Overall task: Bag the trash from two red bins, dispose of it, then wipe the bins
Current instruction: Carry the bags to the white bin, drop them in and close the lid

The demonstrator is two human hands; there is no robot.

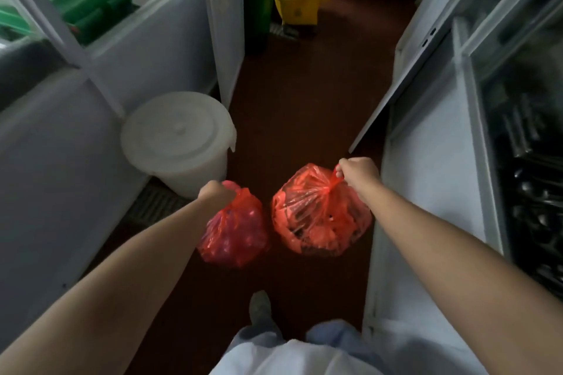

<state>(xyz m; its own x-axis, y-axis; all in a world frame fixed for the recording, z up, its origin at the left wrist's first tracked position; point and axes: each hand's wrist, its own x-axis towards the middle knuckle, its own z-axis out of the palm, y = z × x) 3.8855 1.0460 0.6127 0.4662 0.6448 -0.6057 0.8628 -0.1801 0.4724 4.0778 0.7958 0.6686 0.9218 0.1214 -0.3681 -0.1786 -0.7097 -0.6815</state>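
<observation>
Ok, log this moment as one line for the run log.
stage: trash bagged, being carried | left hand: grips left red bag | right hand: grips right red bag | ahead: yellow mop bucket

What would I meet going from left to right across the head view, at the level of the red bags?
White lidded bucket → smaller red bag, gripped by the left hand → larger red bag, gripped by the right hand → white cabinet.
</observation>
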